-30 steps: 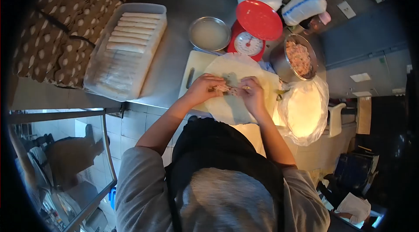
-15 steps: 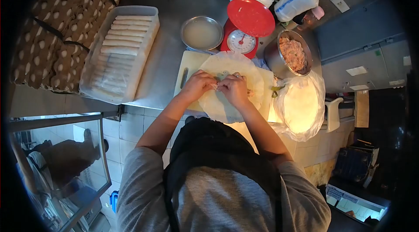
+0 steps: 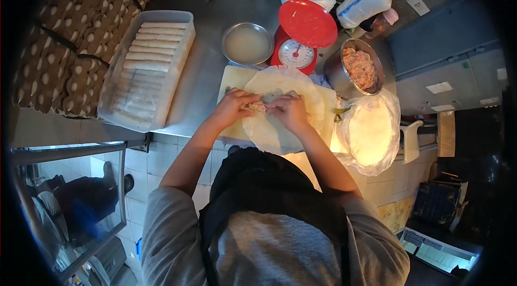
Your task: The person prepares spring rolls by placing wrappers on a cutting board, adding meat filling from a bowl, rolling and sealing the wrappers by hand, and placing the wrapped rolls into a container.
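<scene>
Over a round, pale wrapper sheet (image 3: 277, 130) on a cutting board (image 3: 231, 79), both of my hands work at pink ground filling (image 3: 256, 107). My left hand (image 3: 232, 107) has its fingers closed around filling at the sheet's left side. Just to its right, my right hand (image 3: 289, 110) is closed, its fingertips against the right end of the filling. A little filling shows beside the right hand's outer edge. The sheet lies flat, and part of it is hidden under my hands.
A plastic tub (image 3: 180, 65) of rolls stands left, beside stacked egg trays (image 3: 70, 44). Behind the board are a metal bowl of cloudy liquid (image 3: 247, 44) and a red scale (image 3: 307, 22). A pot of filling (image 3: 361, 69) and bagged wrappers (image 3: 370, 132) sit right.
My right hand moved left from the sheet's right side toward my left hand. Since half a second ago, my left hand has shifted slightly left, and more filling shows between the hands.
</scene>
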